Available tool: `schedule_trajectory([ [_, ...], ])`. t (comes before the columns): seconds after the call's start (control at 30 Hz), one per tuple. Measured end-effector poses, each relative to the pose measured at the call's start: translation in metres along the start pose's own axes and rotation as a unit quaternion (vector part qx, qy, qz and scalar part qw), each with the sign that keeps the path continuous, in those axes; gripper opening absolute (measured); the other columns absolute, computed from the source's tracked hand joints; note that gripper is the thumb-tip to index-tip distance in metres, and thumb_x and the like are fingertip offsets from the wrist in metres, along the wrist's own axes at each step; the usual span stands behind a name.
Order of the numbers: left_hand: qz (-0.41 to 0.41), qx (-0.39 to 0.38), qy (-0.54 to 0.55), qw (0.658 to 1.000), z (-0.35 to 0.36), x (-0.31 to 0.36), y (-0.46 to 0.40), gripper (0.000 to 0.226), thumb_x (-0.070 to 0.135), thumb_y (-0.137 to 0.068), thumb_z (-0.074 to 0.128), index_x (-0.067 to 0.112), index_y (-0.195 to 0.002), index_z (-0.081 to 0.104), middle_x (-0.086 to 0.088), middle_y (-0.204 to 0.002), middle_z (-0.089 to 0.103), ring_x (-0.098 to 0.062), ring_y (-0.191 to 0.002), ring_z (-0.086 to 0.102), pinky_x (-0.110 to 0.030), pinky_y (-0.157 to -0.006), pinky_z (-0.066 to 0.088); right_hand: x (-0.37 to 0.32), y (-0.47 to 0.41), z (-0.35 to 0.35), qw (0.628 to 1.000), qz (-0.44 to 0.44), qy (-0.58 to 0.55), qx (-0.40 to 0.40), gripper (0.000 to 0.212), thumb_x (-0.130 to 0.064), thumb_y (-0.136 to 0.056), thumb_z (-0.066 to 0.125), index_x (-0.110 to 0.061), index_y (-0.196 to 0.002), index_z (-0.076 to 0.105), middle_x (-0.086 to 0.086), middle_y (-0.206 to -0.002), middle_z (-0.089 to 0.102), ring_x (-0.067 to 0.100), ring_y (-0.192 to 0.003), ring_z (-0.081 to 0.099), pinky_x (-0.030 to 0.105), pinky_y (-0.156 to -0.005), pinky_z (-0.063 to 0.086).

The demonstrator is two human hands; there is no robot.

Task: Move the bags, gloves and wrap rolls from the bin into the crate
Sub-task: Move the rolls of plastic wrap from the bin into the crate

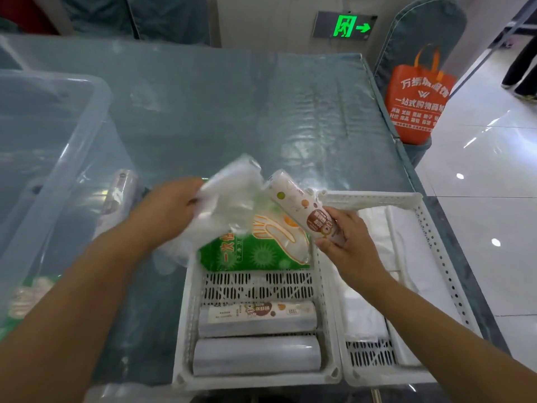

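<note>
A wrap roll is gripped at its lower end by the curled fingers of the right hand, its long axis tilted up and away to the left, held above the divider of the white crate with the left compartment's bare floor just below and nearer. A clear bag pack is pinched by the left hand over the glove pack already in the crate. Inside the bin a roll is seen only dimly through the wall, and what else remains cannot be made out.
</note>
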State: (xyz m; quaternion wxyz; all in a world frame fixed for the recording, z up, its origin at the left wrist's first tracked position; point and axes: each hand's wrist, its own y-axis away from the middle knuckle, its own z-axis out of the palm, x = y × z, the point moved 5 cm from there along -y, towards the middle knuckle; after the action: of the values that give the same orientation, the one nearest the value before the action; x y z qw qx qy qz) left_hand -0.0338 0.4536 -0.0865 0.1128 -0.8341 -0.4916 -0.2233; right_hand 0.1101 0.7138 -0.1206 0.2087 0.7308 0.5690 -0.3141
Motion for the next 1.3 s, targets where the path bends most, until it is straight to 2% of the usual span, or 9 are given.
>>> schedule_trajectory([
  [0.13,-0.051,0.107,0.006,0.993,-0.014,-0.016,0.006,0.023,0.000,-0.085,0.049,0.020,-0.077,0.041,-0.001,-0.073,0.044,-0.021,-0.071,0.041,-0.029,-0.061,0.026,-0.015,0.018,0.026,0.995,-0.055,0.075,-0.039,0.049,-0.028,-0.078,0.069,-0.024,-0.123,0.049,-0.014,-0.105,0.049,0.003,-0.093,0.042,0.020,-0.083,0.037],
  [0.3,-0.097,0.091,0.016,0.991,0.000,-0.038,0.016,0.017,0.003,-0.087,0.048,0.015,-0.075,0.043,0.005,-0.063,0.041,-0.023,-0.066,0.044,-0.030,-0.056,0.028,-0.028,0.039,0.073,0.947,-0.156,0.209,-0.189,0.050,-0.041,-0.085,0.054,-0.025,-0.132,0.043,-0.006,-0.129,0.053,0.014,-0.117,0.043,0.031,-0.102,0.025],
  [0.43,-0.119,0.100,0.054,0.986,0.000,-0.048,0.028,0.012,-0.002,-0.083,0.048,0.008,-0.077,0.048,0.002,-0.062,0.045,-0.020,-0.059,0.047,-0.028,-0.051,0.032,-0.021,0.047,0.095,0.924,-0.153,0.257,-0.239,0.053,-0.041,-0.091,0.044,-0.026,-0.140,0.032,-0.006,-0.140,0.043,0.013,-0.128,0.033,0.032,-0.107,0.016],
  [0.57,-0.123,0.097,0.073,0.985,-0.001,-0.049,0.037,0.013,-0.002,-0.084,0.050,0.007,-0.076,0.047,-0.002,-0.062,0.048,-0.010,-0.056,0.043,-0.024,-0.052,0.034,-0.021,0.052,0.094,0.923,-0.166,0.258,-0.233,0.050,-0.033,-0.089,0.051,-0.025,-0.137,0.041,-0.004,-0.137,0.046,0.018,-0.126,0.037,0.035,-0.106,0.025],
  [0.67,-0.124,0.094,0.084,0.984,-0.002,-0.048,0.042,0.011,-0.003,-0.084,0.048,0.005,-0.077,0.048,-0.009,-0.068,0.053,-0.021,-0.061,0.050,-0.032,-0.057,0.039,-0.034,0.061,0.084,0.933,-0.209,0.237,-0.172,0.036,-0.039,-0.075,0.066,-0.027,-0.109,0.063,-0.007,-0.102,0.063,0.015,-0.096,0.053,0.030,-0.086,0.046],
  [0.77,-0.122,0.085,0.083,0.985,-0.003,-0.043,0.044,0.011,-0.001,-0.088,0.048,0.007,-0.081,0.050,-0.009,-0.071,0.056,-0.026,-0.066,0.054,-0.036,-0.063,0.044,-0.040,0.072,0.084,0.911,-0.246,0.269,-0.196,0.034,-0.055,-0.067,0.066,-0.032,-0.093,0.068,-0.012,-0.083,0.062,0.012,-0.078,0.058,0.025,-0.072,0.049],
  [1.03,-0.124,0.061,0.102,0.985,0.008,-0.037,0.053,0.021,0.001,-0.087,0.049,0.016,-0.073,0.046,-0.002,-0.066,0.052,-0.020,-0.064,0.051,-0.030,-0.055,0.038,-0.040,0.086,0.093,0.878,-0.222,0.370,-0.207,0.041,-0.063,-0.064,0.058,-0.026,-0.076,0.071,-0.012,-0.074,0.068,0.010,-0.071,0.061,0.026,-0.067,0.052],
  [1.2,-0.124,0.061,0.098,0.986,0.008,-0.035,0.058,0.008,0.006,-0.089,0.048,0.009,-0.083,0.052,-0.010,-0.075,0.058,-0.027,-0.071,0.056,-0.037,-0.064,0.046,-0.041,0.087,0.090,0.904,-0.210,0.341,-0.150,0.050,-0.064,-0.044,0.075,-0.026,-0.075,0.066,-0.011,-0.075,0.066,0.012,-0.070,0.062,0.026,-0.067,0.053],
  [1.3,-0.130,0.060,0.098,0.985,0.009,-0.034,0.061,0.007,0.008,-0.090,0.048,0.010,-0.086,0.054,-0.011,-0.078,0.060,-0.026,-0.073,0.057,-0.041,-0.069,0.050,-0.041,0.088,0.088,0.924,-0.192,0.309,-0.118,0.047,-0.060,-0.048,0.076,-0.024,-0.076,0.062,-0.008,-0.076,0.062,0.013,-0.070,0.059,0.027,-0.064,0.052],
])
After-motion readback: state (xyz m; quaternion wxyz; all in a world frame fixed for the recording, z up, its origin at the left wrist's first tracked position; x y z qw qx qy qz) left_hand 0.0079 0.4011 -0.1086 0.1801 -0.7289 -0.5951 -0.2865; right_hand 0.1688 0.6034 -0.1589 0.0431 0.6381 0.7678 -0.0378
